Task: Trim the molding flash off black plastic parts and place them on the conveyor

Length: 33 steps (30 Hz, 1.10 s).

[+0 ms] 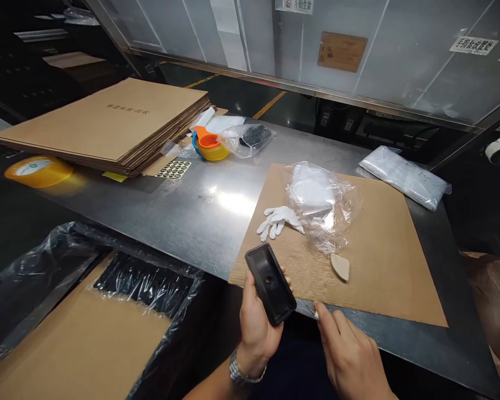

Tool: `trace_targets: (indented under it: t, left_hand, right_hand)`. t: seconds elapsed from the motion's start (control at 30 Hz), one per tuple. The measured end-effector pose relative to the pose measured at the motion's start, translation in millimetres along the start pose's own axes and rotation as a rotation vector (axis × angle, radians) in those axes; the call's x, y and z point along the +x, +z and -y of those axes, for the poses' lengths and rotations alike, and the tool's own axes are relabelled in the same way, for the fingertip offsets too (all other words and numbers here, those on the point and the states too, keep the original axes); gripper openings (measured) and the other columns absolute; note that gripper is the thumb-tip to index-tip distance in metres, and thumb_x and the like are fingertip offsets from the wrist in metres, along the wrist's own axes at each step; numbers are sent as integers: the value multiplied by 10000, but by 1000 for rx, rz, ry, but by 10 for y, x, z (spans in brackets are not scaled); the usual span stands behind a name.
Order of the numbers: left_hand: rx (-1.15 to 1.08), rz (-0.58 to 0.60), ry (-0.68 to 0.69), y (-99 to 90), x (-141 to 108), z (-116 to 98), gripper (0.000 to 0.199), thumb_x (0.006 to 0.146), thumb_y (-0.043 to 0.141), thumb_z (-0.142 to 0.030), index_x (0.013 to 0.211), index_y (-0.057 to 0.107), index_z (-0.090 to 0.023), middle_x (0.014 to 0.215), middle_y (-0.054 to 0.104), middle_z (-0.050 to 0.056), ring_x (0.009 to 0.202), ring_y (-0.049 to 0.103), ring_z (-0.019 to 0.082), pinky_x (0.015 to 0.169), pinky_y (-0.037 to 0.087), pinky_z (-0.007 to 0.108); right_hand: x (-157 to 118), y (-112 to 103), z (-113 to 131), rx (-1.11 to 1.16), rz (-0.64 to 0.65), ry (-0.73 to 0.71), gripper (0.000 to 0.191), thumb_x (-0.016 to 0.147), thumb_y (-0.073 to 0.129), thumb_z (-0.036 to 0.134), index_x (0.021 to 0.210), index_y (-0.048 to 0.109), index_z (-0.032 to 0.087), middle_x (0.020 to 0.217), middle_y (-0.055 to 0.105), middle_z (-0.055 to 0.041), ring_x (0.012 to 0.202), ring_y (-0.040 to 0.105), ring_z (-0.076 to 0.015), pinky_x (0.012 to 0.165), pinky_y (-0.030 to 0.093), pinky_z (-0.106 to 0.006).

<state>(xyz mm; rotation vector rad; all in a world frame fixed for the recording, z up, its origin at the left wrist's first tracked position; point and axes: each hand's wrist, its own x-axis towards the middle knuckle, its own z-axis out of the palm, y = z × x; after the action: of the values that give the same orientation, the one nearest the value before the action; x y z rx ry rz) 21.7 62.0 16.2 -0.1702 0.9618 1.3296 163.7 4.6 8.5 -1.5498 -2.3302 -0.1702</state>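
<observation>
My left hand [258, 328], with a metal watch at the wrist, holds a black rectangular tray-like part [270, 283] with a small hole in its middle. To its right, my right hand [348, 347] is closed, thumb and forefinger pinched on a small, pale-tipped object [315, 314] too small to name. Both hands are at the front edge of the metal table. Beyond them on a cardboard sheet [383, 250] lie a white glove [279, 221], a clear plastic bag [320, 194] with white material inside, and a beige wedge-shaped piece [340, 267].
A cardboard stack [108, 122] covers the table's far left, beside yellow tape [39, 170]. An orange-and-yellow tape roll [210, 145], a bag with a black item [254, 138] and a sticker sheet [174, 169] lie nearby. A wrapped packet [406, 176] sits at right; a plastic-lined box [87, 328] stands lower left.
</observation>
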Motion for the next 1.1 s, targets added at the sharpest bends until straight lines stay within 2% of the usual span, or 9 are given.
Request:
trace_targets:
  t: [0.1, 0.23, 0.63, 0.83, 1.1]
  left_hand:
    - [3, 48, -16, 2, -11, 6, 435, 876, 382, -424, 802, 675, -111, 709, 666, 75, 583, 616, 143, 560, 515, 240]
    - [21, 41, -17, 2, -20, 30, 437, 872, 384, -428, 804, 679, -113, 711, 672, 78, 578, 617, 145, 545, 514, 234]
    - [35, 46, 19, -41, -48, 63, 439, 848, 419, -458, 853, 686, -110, 753, 690, 85, 618, 632, 155, 569, 518, 239]
    - [56, 65, 46, -59, -46, 79, 437, 776, 520, -512, 855, 688, -116, 753, 688, 77, 639, 623, 156, 593, 512, 236]
    - [69, 81, 16, -88, -52, 89, 465, 732, 564, -546, 847, 694, -114, 753, 683, 75, 623, 614, 153, 557, 498, 228]
  right_hand:
    - [-25, -30, -15, -19, 23, -36, 335, 955, 304, 255, 1081, 594, 145, 600, 513, -6, 506, 528, -126, 486, 364, -249]
    - [-68, -69, -30, -34, 75, -89, 308, 946, 343, 260, 1092, 592, 152, 607, 522, -3, 508, 515, -111, 498, 358, -237]
    - [-45, -142, -17, 19, 104, -94, 360, 966, 277, 264, 1032, 613, 153, 578, 534, 8, 466, 529, -112, 455, 335, -248]
    - [-24, -129, -29, -11, 91, -82, 382, 970, 252, 263, 1009, 618, 158, 572, 544, 6, 449, 529, -115, 455, 332, -249]
    - [-5, -148, -43, 72, 111, -59, 409, 981, 220, 281, 983, 613, 166, 561, 554, 14, 436, 535, -101, 437, 298, -234]
